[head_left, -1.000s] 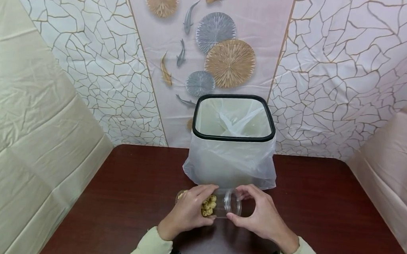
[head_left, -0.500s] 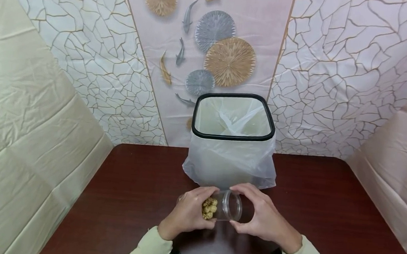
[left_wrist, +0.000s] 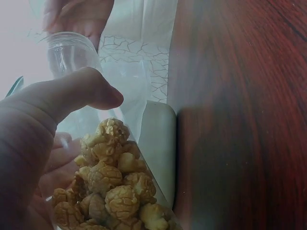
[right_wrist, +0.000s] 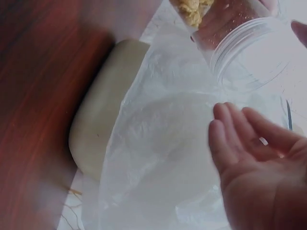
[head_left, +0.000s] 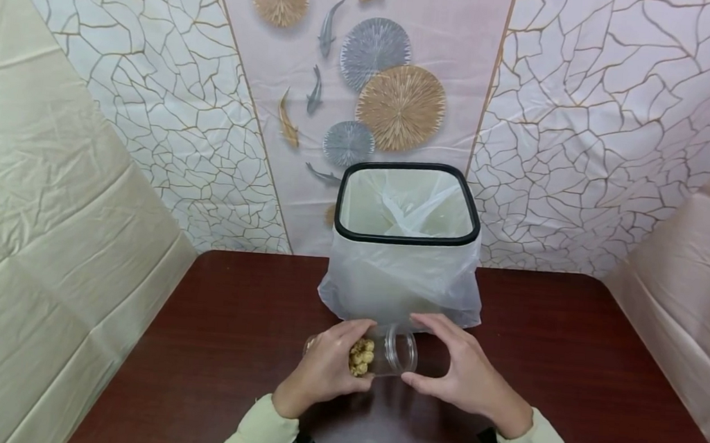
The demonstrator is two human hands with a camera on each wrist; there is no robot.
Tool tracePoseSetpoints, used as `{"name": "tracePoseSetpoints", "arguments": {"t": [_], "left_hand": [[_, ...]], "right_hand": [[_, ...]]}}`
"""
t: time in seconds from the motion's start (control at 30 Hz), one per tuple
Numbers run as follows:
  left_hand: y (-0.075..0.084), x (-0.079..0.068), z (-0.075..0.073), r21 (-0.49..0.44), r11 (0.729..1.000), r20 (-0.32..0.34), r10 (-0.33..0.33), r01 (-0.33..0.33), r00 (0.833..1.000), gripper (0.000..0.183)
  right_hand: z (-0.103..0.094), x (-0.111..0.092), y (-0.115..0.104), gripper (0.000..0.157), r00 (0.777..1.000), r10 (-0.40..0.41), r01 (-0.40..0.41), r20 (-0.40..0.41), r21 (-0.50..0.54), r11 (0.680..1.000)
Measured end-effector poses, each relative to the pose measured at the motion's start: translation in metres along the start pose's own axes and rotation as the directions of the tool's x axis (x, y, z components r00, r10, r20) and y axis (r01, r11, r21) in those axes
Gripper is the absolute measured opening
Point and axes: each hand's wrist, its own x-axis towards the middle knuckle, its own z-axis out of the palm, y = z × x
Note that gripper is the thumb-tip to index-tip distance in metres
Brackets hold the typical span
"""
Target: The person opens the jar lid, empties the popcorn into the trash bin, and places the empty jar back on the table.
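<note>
A clear plastic jar (head_left: 385,352) lies on its side in my left hand (head_left: 327,365), its threaded mouth turned to the right. Round pieces of caramel popcorn (left_wrist: 122,199) fill its bottom end. The left thumb and fingers wrap the jar's body, seen close up in the left wrist view. My right hand (head_left: 468,369) is beside the jar's mouth (right_wrist: 254,52), thumb and fingers spread in a C shape with nothing between them. In the right wrist view, a gap shows between its fingers and the jar's rim.
Behind the hands stands a pale bin (head_left: 403,281) with a black rim and a translucent plastic liner (right_wrist: 163,143) folded over it. The dark red wooden table (head_left: 228,323) lies under everything. Patterned cloth (head_left: 401,107) hangs at the back, with beige fabric at both sides.
My right hand has spread wider and drawn back a little from the jar's mouth. The left hand has shifted slightly left with the jar. The bin has stayed put.
</note>
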Motion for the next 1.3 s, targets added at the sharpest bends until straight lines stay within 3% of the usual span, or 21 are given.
{"name": "tracePoseSetpoints", "arguments": {"t": [0.27, 0.7, 0.87, 1.1, 1.3], "left_hand": [[0.001, 0.001, -0.001, -0.005, 1.000, 0.018, -0.009, 0.009, 1.000, 0.082], [0.003, -0.001, 0.001, -0.024, 1.000, 0.030, 0.000, 0.001, 1.000, 0.083], [0.004, 0.000, 0.001, -0.039, 0.999, 0.039, -0.004, 0.006, 0.999, 0.083], [0.006, 0.000, -0.001, -0.034, 0.999, 0.041, -0.007, 0.009, 0.999, 0.084], [0.006, 0.000, -0.003, -0.032, 0.999, 0.036, -0.001, 0.003, 0.999, 0.083]], "right_hand": [[0.003, -0.001, -0.002, 0.061, 0.993, 0.120, -0.120, -0.007, 0.056, 0.991], [0.006, -0.002, -0.007, 0.055, 0.990, 0.138, -0.140, 0.033, 0.052, 0.989], [0.001, -0.002, -0.006, 0.062, 0.995, 0.082, -0.085, 0.054, 0.058, 0.995], [-0.010, 0.000, -0.006, 0.088, 0.994, -0.024, 0.020, 0.107, 0.039, 0.999], [-0.016, 0.001, -0.009, 0.098, 0.996, -0.033, 0.030, 0.085, 0.043, 0.999]]}}
